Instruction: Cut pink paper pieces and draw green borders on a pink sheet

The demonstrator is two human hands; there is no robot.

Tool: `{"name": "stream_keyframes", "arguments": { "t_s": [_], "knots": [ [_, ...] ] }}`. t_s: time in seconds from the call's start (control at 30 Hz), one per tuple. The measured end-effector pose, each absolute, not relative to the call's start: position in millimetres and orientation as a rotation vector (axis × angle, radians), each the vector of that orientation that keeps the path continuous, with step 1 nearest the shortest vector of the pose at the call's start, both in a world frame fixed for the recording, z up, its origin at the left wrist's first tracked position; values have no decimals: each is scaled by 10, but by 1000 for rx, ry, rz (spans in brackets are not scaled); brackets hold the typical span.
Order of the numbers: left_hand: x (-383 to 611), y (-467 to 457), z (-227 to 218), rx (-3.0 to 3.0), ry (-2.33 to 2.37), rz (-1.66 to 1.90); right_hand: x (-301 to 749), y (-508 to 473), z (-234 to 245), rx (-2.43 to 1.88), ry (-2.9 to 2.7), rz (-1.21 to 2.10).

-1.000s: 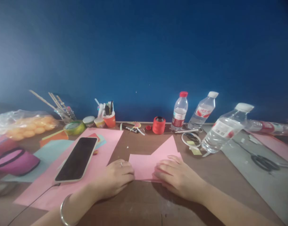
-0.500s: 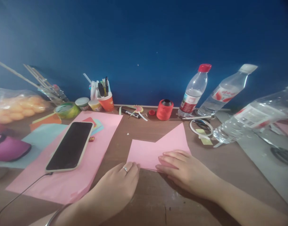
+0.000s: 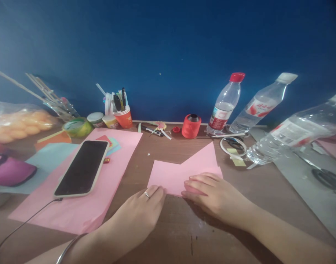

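Observation:
A folded sheet of pink paper (image 3: 170, 176) lies on the brown table in front of me, one pointed flap rising toward the far right. At its near left corner is my left hand (image 3: 146, 207), fingers held together and bent down on the paper's edge; the thumb is hidden. My left hand wears a ring and a wrist bangle. Across the paper's right part lies my right hand (image 3: 212, 190), its fingers stretched out and slightly apart, flat on the sheet.
Left of the paper, a phone (image 3: 82, 168) with a cable lies on a larger pink sheet (image 3: 129, 146). Behind stand an orange paper cup (image 3: 123, 118) of pens and a red thread spool (image 3: 191, 126). Several plastic bottles (image 3: 224, 106) lean at the right, near a white ring (image 3: 225, 148).
My left hand has slid slightly right along the paper's near edge. The right hand stays almost in place, and the view has shifted a little.

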State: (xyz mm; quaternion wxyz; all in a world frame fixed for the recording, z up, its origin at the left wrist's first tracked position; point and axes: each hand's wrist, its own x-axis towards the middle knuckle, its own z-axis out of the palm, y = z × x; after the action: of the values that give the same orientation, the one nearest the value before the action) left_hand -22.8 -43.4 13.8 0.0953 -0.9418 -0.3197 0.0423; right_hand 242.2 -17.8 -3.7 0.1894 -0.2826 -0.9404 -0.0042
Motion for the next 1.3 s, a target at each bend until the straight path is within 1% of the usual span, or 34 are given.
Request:
{"name": "stream_keyframes", "arguments": {
  "t_s": [0.4,0.47,0.67,0.8,1.03,1.13,1.3],
  "knots": [
    [-206,-409,144,-2891,-937,301,2428,-163,-2,-768,-2671,-20],
    [-196,-397,150,-2917,-928,266,2427,-158,2,-766,-2672,-15],
    [-179,-320,87,-2977,-975,-3,2438,-157,1,-752,-2685,-11],
    [-197,-351,48,-2891,-1036,47,2440,-162,-20,-763,-2676,-17],
    [-224,-402,112,-2732,-997,179,2422,-177,-36,-798,-2654,-26],
    [-242,-379,92,-2754,-1039,120,2432,-168,-50,-799,-2668,-12],
    [-258,-387,40,-2794,-966,24,2460,-152,-65,-780,-2676,30]
  ]
}}
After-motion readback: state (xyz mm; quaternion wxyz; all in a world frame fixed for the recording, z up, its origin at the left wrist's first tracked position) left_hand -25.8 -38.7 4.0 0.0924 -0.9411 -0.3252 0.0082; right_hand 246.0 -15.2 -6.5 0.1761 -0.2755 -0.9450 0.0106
